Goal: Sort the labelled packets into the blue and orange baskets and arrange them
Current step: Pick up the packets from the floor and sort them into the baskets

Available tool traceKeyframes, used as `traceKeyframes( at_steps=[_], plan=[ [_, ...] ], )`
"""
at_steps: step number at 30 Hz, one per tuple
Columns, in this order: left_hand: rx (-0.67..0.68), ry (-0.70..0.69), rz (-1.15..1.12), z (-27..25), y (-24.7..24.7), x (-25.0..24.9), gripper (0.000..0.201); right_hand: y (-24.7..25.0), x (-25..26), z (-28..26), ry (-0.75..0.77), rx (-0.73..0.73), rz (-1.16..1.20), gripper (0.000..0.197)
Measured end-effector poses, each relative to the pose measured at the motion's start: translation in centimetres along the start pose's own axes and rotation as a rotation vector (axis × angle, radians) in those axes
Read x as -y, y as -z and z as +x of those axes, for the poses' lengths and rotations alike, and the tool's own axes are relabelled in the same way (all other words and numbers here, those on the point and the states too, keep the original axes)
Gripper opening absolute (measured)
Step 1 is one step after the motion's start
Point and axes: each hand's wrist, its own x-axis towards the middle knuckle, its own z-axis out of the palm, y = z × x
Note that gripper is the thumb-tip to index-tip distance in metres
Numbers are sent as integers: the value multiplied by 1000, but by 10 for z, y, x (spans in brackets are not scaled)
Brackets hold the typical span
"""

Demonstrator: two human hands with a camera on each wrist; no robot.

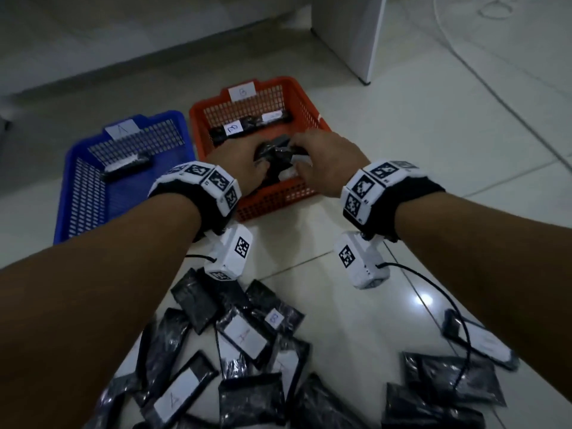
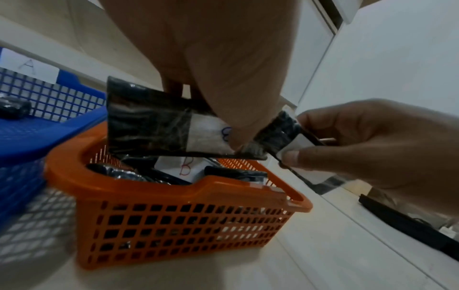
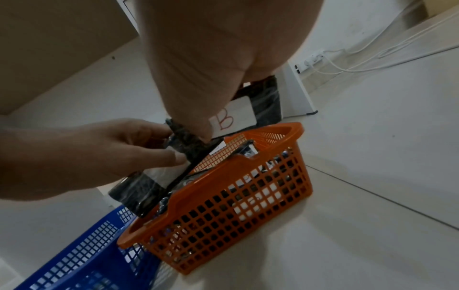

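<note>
Both hands hover over the orange basket [image 1: 272, 203], tagged B. My left hand [image 1: 247, 162] pinches a black packet [image 2: 149, 121] whose white label bears a blue B. My right hand [image 1: 315, 159] pinches a second black packet [image 3: 238, 117] labelled with a red B, close beside the first. Several B packets [image 1: 235, 130] lie inside the orange basket. The blue basket [image 1: 93, 209], tagged A, stands to its left with one packet [image 1: 127, 165] in it. A pile of black packets [image 1: 247, 351] lies on the floor under my forearms, some labelled A or B.
The baskets stand on a pale tiled floor [image 1: 433, 168]. A white cabinet [image 1: 349, 35] rises at the back right, with white cables [image 1: 464, 41] trailing beyond it. A low step [image 1: 93, 57] runs along the back left. More packets [image 1: 448, 382] lie at the lower right.
</note>
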Motion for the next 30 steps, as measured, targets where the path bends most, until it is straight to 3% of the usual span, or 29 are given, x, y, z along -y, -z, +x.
traceKeyframes(
  at_steps=[3,5,7,9,12,17,20,25,28,30],
  plan=[
    [68,2,116,18,-10,12,32,-6,1,17,-7,27,-130,42],
    [99,17,155,25,-16,18,39,-12,1,23,-1,52,-151,37],
    [58,25,186,28,-19,21,52,-20,0,28,16,62,-182,38],
    [-53,13,204,25,-21,21,60,-27,-6,31,-2,69,-252,52],
    [-227,-57,150,8,-25,7,52,-26,-16,26,-56,14,-304,70],
    [-273,-251,88,-36,-47,-40,33,-7,-37,-29,-87,-72,-222,50],
    [-140,-380,-6,-66,-77,-75,31,1,-65,-85,-174,18,-163,43],
    [294,-504,-79,-116,-115,-142,53,15,-112,-186,-387,279,-132,31],
    [404,-600,-41,-142,-137,-175,58,24,-132,-234,-512,396,-139,29],
    [439,-628,-38,-156,-152,-191,59,27,-140,-256,-557,446,-140,40]
  ],
)
